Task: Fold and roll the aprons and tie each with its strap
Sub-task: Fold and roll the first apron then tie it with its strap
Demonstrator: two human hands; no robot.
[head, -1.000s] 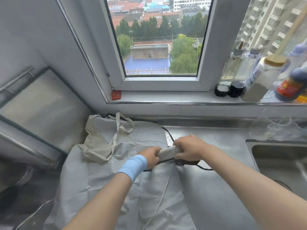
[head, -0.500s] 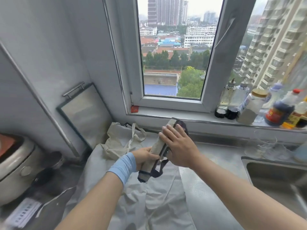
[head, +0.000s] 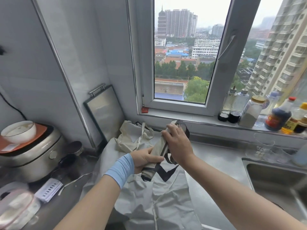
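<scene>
The left hand (head: pixel 144 161), with a pale blue band at the wrist, is closed tight round the lower end of the rolled apron (head: pixel 158 147), thumb on top and fingers wrapped beneath. The right hand (head: pixel 178 146) curves over the upper end, fingers bent across the cloth. The roll is a slim beige cylinder of matte woven fabric, held tilted in the air at the centre of the frame, above the counter. A dark strap (head: pixel 167 174) hangs in flat loops from its lower end and arcs near the right fingertips (whether those fingers pinch it I cannot tell).

Below the hands a second apron (head: pixel 157 196), pale grey and creased, lies spread flat on the brushed steel counter (head: pixel 216 163). A crumpled cream cloth (head: pixel 131 138) sits behind it. At lower right is a steel sink (head: pixel 274 176); at left a rounded metallic rice cooker (head: pixel 33 155) carries a white bowl (head: pixel 19 131).
</scene>
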